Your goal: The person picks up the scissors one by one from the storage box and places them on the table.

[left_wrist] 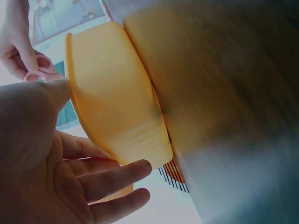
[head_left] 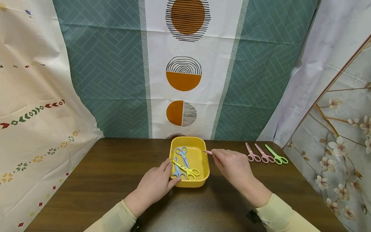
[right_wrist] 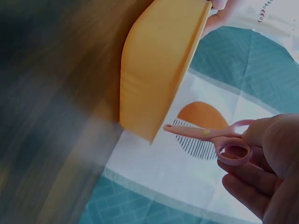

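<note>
My left hand (head_left: 155, 185) holds the near left corner of a yellow plastic tray (head_left: 189, 184), thumb at the front rim and fingers along the left side. Inside lie two blue scissors (head_left: 184, 158) and yellow scissors (head_left: 183, 167), which partly cover one blue pair. Just beyond the tray's right rim, my right hand (head_left: 233, 166) pinches pink scissors (right_wrist: 191, 132) by the handle loops. Their closed blades point left towards the tray, as the right wrist view shows. In the left wrist view, the ring and little fingers (left_wrist: 117, 182) extend loosely off the tray.
To the right on the brown wooden table (head_left: 124, 161), two pink scissors (head_left: 266, 157) and green scissors (head_left: 279, 158) lie in a row, blades pointing away. A patterned curtain (head_left: 185, 96) hangs behind the table's back edge. Patterned cloths flank both sides.
</note>
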Available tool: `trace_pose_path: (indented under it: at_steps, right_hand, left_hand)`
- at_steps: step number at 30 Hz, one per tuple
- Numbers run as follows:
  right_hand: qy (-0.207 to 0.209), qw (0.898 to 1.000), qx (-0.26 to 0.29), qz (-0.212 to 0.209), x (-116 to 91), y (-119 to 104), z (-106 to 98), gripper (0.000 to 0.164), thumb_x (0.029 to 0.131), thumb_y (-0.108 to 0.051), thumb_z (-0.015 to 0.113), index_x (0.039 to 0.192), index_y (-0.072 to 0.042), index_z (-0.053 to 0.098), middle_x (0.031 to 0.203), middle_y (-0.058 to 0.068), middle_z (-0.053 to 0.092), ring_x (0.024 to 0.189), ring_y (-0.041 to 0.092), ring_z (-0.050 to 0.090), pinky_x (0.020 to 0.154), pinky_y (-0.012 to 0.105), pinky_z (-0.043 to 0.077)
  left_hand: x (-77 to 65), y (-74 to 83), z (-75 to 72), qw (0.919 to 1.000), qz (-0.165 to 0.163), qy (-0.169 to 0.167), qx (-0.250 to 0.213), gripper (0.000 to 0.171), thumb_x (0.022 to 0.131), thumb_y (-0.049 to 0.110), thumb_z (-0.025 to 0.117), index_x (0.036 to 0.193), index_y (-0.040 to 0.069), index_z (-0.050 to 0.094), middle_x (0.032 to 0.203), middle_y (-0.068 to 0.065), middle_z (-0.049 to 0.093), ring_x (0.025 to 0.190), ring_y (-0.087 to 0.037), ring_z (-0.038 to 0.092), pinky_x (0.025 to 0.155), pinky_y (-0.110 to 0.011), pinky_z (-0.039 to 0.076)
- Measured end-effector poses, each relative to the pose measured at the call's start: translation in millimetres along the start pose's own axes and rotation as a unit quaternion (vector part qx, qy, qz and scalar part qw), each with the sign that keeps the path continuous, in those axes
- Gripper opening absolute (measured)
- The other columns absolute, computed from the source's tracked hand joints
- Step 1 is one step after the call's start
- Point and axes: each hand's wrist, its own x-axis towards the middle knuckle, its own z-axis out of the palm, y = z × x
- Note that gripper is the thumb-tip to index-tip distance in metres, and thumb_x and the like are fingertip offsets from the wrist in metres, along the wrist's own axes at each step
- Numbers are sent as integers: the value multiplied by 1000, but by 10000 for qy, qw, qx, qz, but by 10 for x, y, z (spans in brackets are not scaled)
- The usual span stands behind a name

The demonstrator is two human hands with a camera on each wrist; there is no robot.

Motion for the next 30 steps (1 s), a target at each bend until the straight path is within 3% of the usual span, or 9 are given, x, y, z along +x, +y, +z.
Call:
trace_pose_path:
  at_steps: [8,15,30]
  right_hand:
    - [239,9997,-38,-37,-114,126,-106,22,88,-5,89,109,-9,83,101,3,84,82,23,82,62,44,63]
    - [370,9991,-180,-137,-198,209,-148,18,89,-4,86,105,-11,81,97,0,83,77,21,81,53,42,58]
    - [210,9994,-243,-149,-338,311,-162,12,92,-7,83,104,-9,80,92,2,82,70,26,78,46,43,51]
  left_hand:
    - [3,-11,2,10000,20,4,49,75,108,55,68,150,-7,60,154,-25,59,108,-37,76,96,-51,61]
    - [0,-19,-5,9999,-26,-112,18,76,109,55,67,151,-8,60,154,-26,59,110,-38,75,98,-51,60]
    - [-12,-24,13,9999,78,89,68,74,109,54,68,149,-8,60,153,-26,60,105,-37,76,94,-50,61]
